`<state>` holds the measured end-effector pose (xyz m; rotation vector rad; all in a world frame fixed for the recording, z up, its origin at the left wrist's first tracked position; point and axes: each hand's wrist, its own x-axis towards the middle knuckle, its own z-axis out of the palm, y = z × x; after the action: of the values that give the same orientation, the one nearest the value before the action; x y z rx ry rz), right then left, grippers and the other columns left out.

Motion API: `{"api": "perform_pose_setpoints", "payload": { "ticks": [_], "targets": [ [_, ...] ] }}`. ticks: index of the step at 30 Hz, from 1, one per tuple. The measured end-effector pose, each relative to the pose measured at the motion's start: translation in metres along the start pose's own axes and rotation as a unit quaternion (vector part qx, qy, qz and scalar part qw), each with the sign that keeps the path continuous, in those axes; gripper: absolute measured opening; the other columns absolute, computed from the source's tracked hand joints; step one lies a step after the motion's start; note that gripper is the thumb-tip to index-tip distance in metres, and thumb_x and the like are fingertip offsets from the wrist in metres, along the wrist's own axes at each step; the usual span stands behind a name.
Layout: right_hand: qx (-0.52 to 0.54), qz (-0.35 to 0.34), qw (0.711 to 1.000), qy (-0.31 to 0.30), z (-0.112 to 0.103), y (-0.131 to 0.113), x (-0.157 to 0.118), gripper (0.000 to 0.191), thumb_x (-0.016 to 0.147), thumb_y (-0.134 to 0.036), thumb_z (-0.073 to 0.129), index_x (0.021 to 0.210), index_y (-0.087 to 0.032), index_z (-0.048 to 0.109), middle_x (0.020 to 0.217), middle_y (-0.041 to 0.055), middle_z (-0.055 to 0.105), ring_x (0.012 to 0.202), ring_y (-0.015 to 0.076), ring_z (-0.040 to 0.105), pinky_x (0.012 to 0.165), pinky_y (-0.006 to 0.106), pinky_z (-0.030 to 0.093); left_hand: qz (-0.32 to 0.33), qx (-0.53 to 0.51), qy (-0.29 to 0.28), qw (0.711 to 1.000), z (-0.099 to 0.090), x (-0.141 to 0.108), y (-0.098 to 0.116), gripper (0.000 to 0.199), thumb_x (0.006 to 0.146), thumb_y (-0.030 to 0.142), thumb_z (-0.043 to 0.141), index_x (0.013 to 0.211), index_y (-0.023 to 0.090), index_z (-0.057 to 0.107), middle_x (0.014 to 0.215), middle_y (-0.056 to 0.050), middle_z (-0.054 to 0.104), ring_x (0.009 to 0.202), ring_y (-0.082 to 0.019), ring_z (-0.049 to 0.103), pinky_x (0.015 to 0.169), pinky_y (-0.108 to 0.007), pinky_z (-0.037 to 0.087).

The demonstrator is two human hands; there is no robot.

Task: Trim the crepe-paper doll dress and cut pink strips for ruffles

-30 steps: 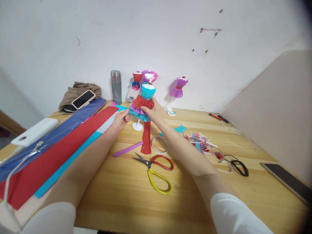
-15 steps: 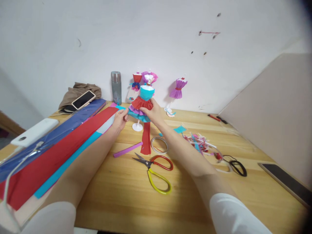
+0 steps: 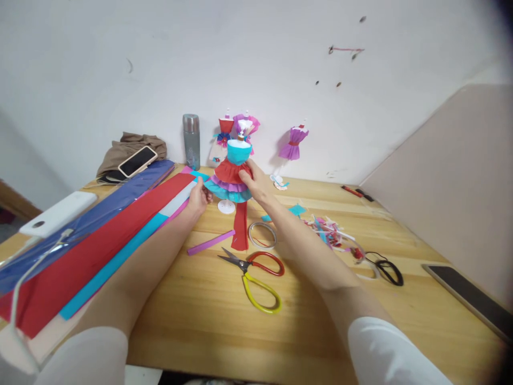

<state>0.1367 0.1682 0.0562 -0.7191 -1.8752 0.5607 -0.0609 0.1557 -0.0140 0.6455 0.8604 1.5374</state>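
A small dress form on a white round base [image 3: 226, 207] wears a layered paper dress [image 3: 234, 171], with a turquoise top and red, purple and turquoise ruffles. My right hand [image 3: 254, 182] is closed on the right side of its skirt, thumb across the red ruffle. At the left tip of the turquoise ruffle is my left hand [image 3: 199, 198], fingers curled and thumb raised; its contact with the edge is partly hidden. Below the skirt lies a red paper strip [image 3: 240, 227]. Open scissors [image 3: 244, 264], a purple strip [image 3: 211, 243] and a tape roll [image 3: 262, 235] lie nearer me.
Long paper sheets [image 3: 116, 235] lie along the left, beside a white power bank [image 3: 60, 213]. Behind stand a thermos [image 3: 191, 141] and other dressed forms, one in purple [image 3: 294, 144]. Paper scraps [image 3: 328, 232], a black hair tie [image 3: 390, 271] and a phone [image 3: 468, 297] lie to the right.
The dress form's upper part has tipped slightly left, and its lower ruffles are more spread out. My left thumb has lifted from its pinch at the skirt's edge. My right hand keeps its hold.
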Motion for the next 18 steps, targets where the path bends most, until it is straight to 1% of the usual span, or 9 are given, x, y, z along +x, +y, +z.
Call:
{"api": "perform_pose_setpoints", "payload": {
  "ticks": [3, 5, 8, 11, 14, 16, 18],
  "targets": [
    [0.031, 0.007, 0.999, -0.003, -0.003, -0.001, -0.001, 0.073, 0.086, -0.083, 0.047, 0.121, -0.024, 0.069, 0.135, 0.0096, 0.069, 0.134, 0.0329, 0.057, 0.118, 0.049, 0.041, 0.008, 0.0, 0.015, 1.0, 0.0, -0.001, 0.0, 0.061, 0.089, 0.075, 0.057, 0.063, 0.021, 0.046, 0.048, 0.003, 0.046, 0.039, -0.01, 0.042, 0.04, -0.025, 0.03],
    [0.05, 0.021, 0.999, 0.002, -0.005, -0.002, -0.001, 0.076, 0.083, -0.088, 0.046, 0.119, -0.025, 0.071, 0.133, 0.0091, 0.07, 0.136, 0.0327, 0.055, 0.119, 0.049, 0.04, 0.008, 0.002, 0.02, 1.0, 0.001, -0.001, 0.001, 0.061, 0.088, 0.075, 0.059, 0.062, 0.021, 0.046, 0.047, 0.003, 0.045, 0.038, -0.01, 0.042, 0.04, -0.025, 0.031],
    [0.065, 0.032, 0.997, 0.009, -0.007, 0.0, -0.004, 0.077, 0.083, -0.088, 0.047, 0.117, -0.024, 0.071, 0.132, 0.01, 0.07, 0.136, 0.0314, 0.055, 0.12, 0.048, 0.039, 0.005, 0.004, 0.025, 1.0, 0.002, -0.002, 0.001, 0.061, 0.087, 0.074, 0.061, 0.062, 0.021, 0.047, 0.047, 0.003, 0.045, 0.038, -0.011, 0.043, 0.04, -0.025, 0.032],
    [0.081, 0.051, 0.995, 0.021, -0.01, 0.005, -0.009, 0.076, 0.082, -0.086, 0.051, 0.12, -0.023, 0.07, 0.135, 0.0113, 0.068, 0.135, 0.0301, 0.055, 0.119, 0.048, 0.04, 0.003, 0.004, 0.031, 1.0, 0.003, -0.002, 0.002, 0.059, 0.089, 0.073, 0.059, 0.063, 0.02, 0.049, 0.047, 0.003, 0.047, 0.038, -0.011, 0.043, 0.039, -0.024, 0.031],
    [0.1, 0.094, 0.99, 0.039, -0.015, 0.013, -0.019, 0.074, 0.081, -0.084, 0.054, 0.121, -0.024, 0.069, 0.135, 0.0112, 0.068, 0.125, 0.0283, 0.061, 0.11, 0.048, 0.048, -0.003, 0.004, 0.031, 1.0, 0.003, -0.002, 0.002, 0.058, 0.091, 0.072, 0.056, 0.065, 0.02, 0.05, 0.047, 0.003, 0.046, 0.038, -0.011, 0.042, 0.039, -0.024, 0.032],
    [0.114, 0.133, 0.983, 0.052, -0.019, 0.019, -0.029, 0.068, 0.081, -0.08, 0.056, 0.118, -0.024, 0.07, 0.128, 0.0101, 0.071, 0.111, 0.0253, 0.067, 0.099, 0.044, 0.054, -0.008, 0.004, 0.029, 1.0, 0.002, -0.003, 0.003, 0.059, 0.091, 0.072, 0.056, 0.064, 0.02, 0.05, 0.047, 0.002, 0.046, 0.038, -0.011, 0.043, 0.04, -0.024, 0.032],
    [0.13, 0.178, 0.973, 0.064, -0.023, 0.024, -0.039, 0.059, 0.082, -0.073, 0.061, 0.114, -0.024, 0.07, 0.117, 0.008, 0.073, 0.096, 0.021, 0.069, 0.085, 0.038, 0.057, -0.015, 0.004, 0.026, 1.0, 0.002, -0.003, 0.004, 0.06, 0.091, 0.073, 0.055, 0.063, 0.021, 0.049, 0.046, 0.002, 0.046, 0.039, -0.011, 0.043, 0.04, -0.024, 0.032]
  ]
}}
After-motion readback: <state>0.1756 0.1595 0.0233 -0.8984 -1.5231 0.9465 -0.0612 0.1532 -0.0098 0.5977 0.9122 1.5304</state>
